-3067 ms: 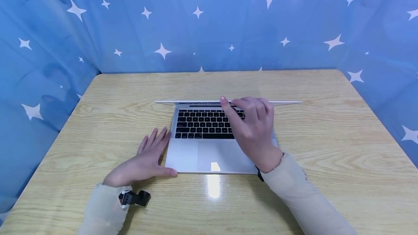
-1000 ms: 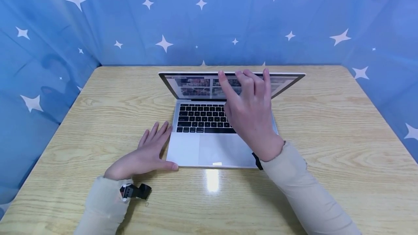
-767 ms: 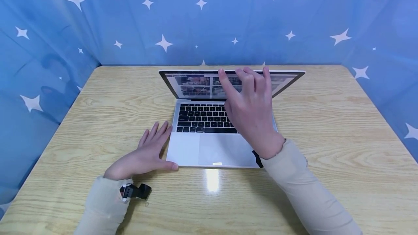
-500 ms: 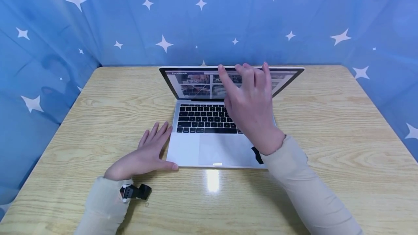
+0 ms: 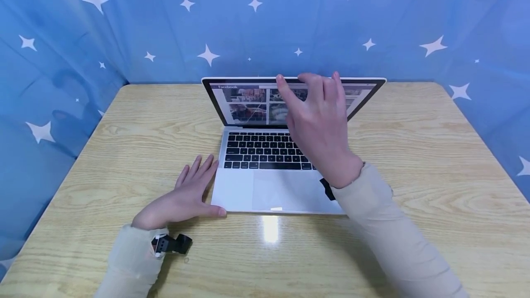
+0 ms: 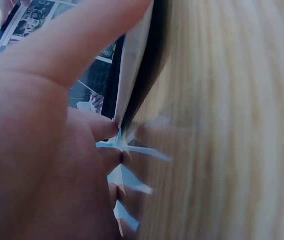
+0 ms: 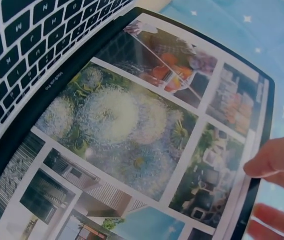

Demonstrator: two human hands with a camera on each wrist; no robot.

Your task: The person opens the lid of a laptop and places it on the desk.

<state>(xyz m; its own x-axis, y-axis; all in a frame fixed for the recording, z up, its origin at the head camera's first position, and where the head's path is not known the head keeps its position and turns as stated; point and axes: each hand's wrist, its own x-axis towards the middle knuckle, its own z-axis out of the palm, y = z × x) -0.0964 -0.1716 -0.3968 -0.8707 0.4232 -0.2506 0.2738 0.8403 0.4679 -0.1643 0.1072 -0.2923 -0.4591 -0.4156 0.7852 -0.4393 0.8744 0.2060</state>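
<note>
A silver laptop (image 5: 232, 190) with black keys lies on the table, its lid (image 5: 247, 113) raised and the lit screen showing a page of photos headed "Facebook". My right hand (image 5: 319, 125) reaches over the keyboard and grips the lid's top edge. In the right wrist view, the thumb (image 7: 264, 160) is at the screen side while other fingers sit at the lid's border. My left hand (image 5: 182, 201) rests by the base's left side, fingers extended along it and thumb at the front left corner. The left wrist view shows its fingertips right at the laptop's edge.
The laptop stands mid-table on a pale wood-grain tabletop (image 5: 434, 160). A blue curtain (image 5: 165, 22) with white stars hangs behind and along both sides. A small black camera (image 5: 178, 243) is strapped on the left wrist, over a beige sleeve (image 5: 132, 256).
The laptop lid has swung from nearly edge-on to a raised, tilted-back angle, bringing the screen into view. My right hand has moved up with it, while my left hand has stayed at the base.
</note>
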